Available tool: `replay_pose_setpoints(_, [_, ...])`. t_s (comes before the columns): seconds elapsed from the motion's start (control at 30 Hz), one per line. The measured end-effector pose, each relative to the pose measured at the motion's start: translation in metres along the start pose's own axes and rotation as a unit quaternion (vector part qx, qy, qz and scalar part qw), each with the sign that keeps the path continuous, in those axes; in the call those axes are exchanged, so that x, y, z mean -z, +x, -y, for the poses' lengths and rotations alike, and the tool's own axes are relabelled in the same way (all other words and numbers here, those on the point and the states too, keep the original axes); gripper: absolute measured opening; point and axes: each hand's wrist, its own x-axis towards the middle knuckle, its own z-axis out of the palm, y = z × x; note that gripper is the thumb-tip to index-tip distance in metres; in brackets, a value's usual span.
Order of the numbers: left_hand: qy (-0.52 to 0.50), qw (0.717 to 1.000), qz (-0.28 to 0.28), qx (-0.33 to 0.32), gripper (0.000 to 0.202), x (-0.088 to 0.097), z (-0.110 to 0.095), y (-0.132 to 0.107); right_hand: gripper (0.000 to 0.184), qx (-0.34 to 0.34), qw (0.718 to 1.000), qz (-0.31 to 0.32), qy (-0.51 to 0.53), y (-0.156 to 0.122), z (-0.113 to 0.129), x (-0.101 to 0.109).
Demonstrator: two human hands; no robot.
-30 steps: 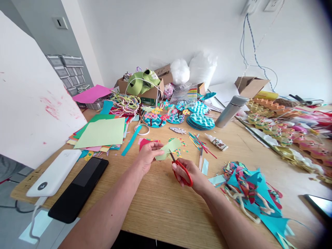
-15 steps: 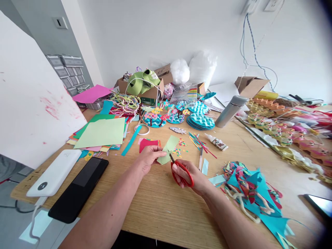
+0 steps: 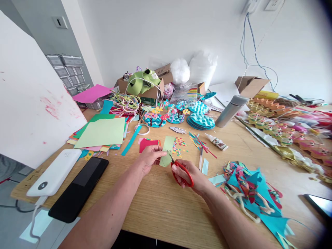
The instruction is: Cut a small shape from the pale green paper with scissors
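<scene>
Pinched between the fingers and thumb of my left hand [image 3: 151, 158] is a strip of light green paper [image 3: 168, 143], partly cut along its right side. My right hand [image 3: 190, 174] grips red-handled scissors [image 3: 183, 173], and their blades meet the paper's right edge. Small round confetti dots [image 3: 178, 145] lie on the table just behind the paper. A piece of red paper [image 3: 147, 144] rests beyond my left hand. Right of the confetti are thin coloured paper strips [image 3: 199, 141] and a pen [image 3: 201, 157].
Stacked coloured paper [image 3: 101, 133], a white power bank [image 3: 54, 173] and a black phone [image 3: 79, 190] are at left. Paper scraps [image 3: 251, 190] pile up at right. Behind stand a glue bottle [image 3: 217, 141], a steel flask [image 3: 230, 112], wavy blue discs [image 3: 199, 121] and a tape roll [image 3: 142, 129].
The green paper strip has turned more upright, its far end swinging left. Both hands stay in nearly the same place, with the scissors still at the paper's right edge.
</scene>
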Motion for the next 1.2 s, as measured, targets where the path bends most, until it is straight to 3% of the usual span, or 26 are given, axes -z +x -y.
replay_pose_setpoints(0.63, [0.038,0.999,0.011,-0.005,0.024,0.0003,0.0009,-0.0013,0.048,0.011,0.999,0.032,-0.003,-0.0018,0.0042,-0.0002])
replay_pose_setpoints(1.2, [0.037,0.999,0.012,-0.008,0.021,-0.0006,-0.0003,-0.0026,0.045,0.022,0.999,0.021,-0.011,-0.0008,0.0008,0.0006])
